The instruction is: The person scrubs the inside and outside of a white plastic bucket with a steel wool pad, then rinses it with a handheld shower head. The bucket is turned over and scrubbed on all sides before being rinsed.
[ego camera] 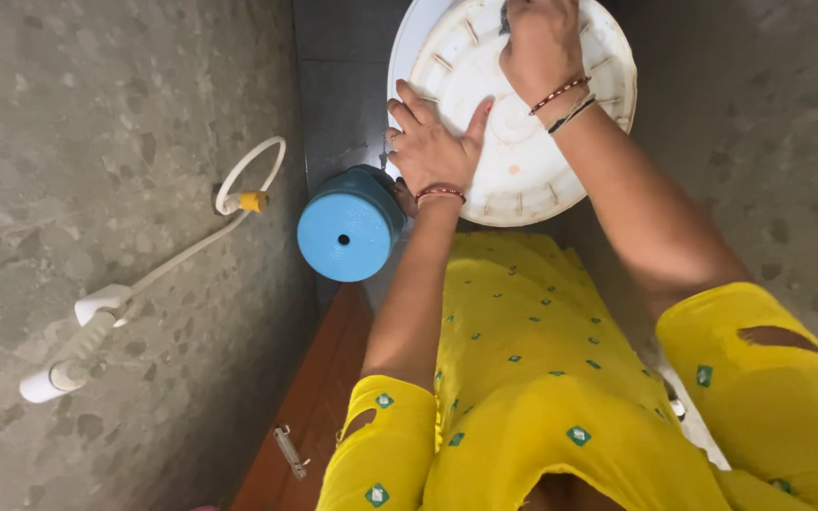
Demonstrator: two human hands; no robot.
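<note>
Right hand (540, 43) is curled down on the far side of an upturned white tub (523, 151), fingers bunched around something dark that's cut off by the top edge, can't tell what. Left hand (431, 147) lies flat and spread on the tub's near rim. Just left of that hand sits a blue cylinder (347, 227), on grey floor.

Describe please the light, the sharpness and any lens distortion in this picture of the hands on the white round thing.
Head view: soft, even light, no hard shadows or glare; the white round tub looks slightly washed out. The left hand and right hand are fairly sharp. The wide lens bends the grey wall and stretches the yellow sleeves at the edges.
</note>
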